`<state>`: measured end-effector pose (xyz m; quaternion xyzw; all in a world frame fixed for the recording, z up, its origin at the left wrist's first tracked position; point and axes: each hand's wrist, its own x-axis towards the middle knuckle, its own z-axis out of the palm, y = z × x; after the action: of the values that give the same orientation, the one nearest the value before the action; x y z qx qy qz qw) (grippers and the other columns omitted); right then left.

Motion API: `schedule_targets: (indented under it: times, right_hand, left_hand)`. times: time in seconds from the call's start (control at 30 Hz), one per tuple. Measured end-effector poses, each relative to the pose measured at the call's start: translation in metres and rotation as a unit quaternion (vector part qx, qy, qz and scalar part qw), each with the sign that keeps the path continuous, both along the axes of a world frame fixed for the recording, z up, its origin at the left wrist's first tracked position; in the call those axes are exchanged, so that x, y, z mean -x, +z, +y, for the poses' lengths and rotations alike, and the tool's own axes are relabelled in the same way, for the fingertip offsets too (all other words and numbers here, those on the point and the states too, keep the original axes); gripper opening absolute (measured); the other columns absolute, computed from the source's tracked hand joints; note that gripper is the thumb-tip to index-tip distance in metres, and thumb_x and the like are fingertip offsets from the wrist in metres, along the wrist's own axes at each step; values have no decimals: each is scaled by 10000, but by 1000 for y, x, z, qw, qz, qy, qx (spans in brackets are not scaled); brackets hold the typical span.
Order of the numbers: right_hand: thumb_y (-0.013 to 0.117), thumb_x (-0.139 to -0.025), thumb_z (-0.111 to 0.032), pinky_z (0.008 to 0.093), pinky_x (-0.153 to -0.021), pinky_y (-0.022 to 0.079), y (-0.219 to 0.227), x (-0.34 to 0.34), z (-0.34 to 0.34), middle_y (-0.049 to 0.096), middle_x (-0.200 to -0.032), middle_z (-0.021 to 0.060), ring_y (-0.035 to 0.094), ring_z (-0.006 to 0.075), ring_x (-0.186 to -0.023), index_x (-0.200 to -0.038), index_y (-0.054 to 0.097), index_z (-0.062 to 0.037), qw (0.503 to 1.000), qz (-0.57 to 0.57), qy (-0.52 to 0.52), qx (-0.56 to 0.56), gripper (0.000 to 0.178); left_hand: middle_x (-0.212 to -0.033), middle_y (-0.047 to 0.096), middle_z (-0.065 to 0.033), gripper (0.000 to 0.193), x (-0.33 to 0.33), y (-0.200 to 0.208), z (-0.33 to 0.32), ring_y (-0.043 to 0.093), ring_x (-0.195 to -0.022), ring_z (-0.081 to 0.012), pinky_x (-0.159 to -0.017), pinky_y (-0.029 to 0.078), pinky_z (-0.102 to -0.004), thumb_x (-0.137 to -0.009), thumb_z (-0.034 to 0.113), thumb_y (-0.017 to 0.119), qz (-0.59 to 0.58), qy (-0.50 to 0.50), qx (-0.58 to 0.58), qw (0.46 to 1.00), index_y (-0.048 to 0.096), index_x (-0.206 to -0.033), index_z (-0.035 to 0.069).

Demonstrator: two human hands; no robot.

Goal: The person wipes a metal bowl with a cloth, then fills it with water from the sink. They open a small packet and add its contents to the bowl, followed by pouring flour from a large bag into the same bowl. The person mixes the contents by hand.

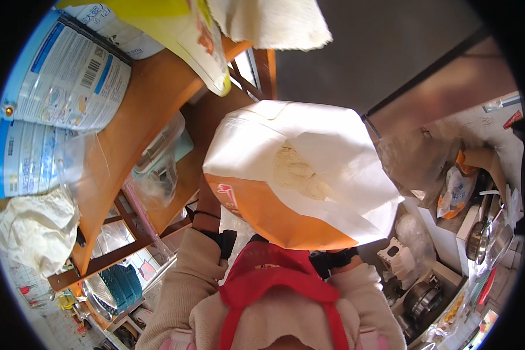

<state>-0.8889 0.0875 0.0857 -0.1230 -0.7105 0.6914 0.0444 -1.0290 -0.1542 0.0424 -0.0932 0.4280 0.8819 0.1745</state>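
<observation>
A large white and orange paper bag is held up in front of my chest, its wide mouth turned up toward me. Pale cream powder, which looks like flour, lies inside. Along the bag's left side my left hand supports it, the fingers hidden behind the paper. My right hand is under the near right side, with mostly the wrist and a black band showing. Both hands seem to bear the bag's weight, though neither set of fingers can be seen.
To the left, a wooden shelf carries blue and white tins and a crumpled white cloth bag. A yellow plastic bag and a cream cloth hang at the top. Pots and plastic bags crowd the right.
</observation>
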Motion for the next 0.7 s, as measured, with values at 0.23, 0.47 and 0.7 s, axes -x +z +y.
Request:
schedule_targets:
  times: [0.23, 0.47, 0.7]
  right_hand:
    - [747, -631, -125, 288, -855, 410, 8, -54, 2, 510, -1107, 57, 488, 143, -994, -1154, 447, -33, 996, 1, 15, 91, 611]
    - [739, -628, -150, 276, -853, 399, -52, -119, -46, 486, -1085, 39, 479, 133, -990, -1221, 356, -26, 931, -66, -23, 357, 716]
    - [707, -692, -283, 312, -915, 362, -95, -178, -110, 435, -1217, 78, 441, 186, -1087, -1295, 269, -31, 871, -7, -92, 483, 787]
  left_hand:
    - [-1022, 571, -78, 318, -99, -27, -41, 539, -936, -156, -787, 455, -288, -889, 241, 417, -108, -20, 16, 994, 518, -1088, 13]
    - [-1069, 558, -63, 384, -145, -6, -86, 536, -960, -154, -809, 444, -270, -904, 297, 398, -12, -206, 227, 952, 467, -1175, 34]
    - [-1164, 516, -62, 525, -160, -5, -119, 488, -1058, -148, -876, 393, -271, -903, 439, 362, -104, -292, 222, 924, 422, -1235, 37]
